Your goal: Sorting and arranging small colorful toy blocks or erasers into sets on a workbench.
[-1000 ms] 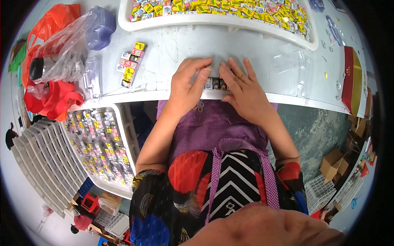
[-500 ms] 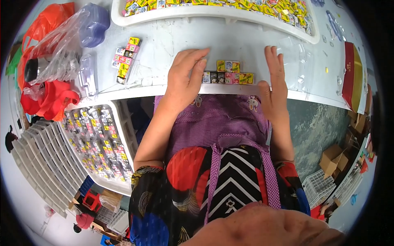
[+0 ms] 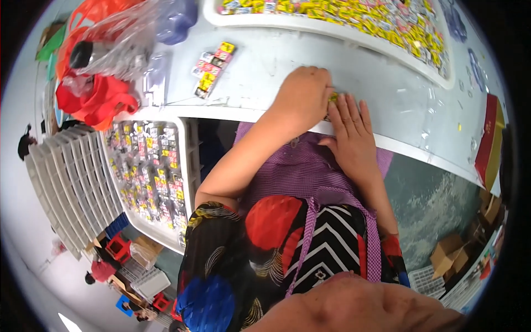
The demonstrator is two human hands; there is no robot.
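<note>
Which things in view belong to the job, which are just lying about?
Apparently the job:
small boxes between left hand and right hand
white tray of small boxes
box cluster farther left

Probably just lying about:
red bag
red-and-gold box
cardboard box

Left hand (image 3: 303, 95) and right hand (image 3: 354, 133) mostly hide small boxes (image 3: 333, 97) — white tray (image 3: 332, 33) cropped above.

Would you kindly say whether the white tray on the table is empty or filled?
Filled, as far as the white tray shows: small boxes crowd it.
</note>
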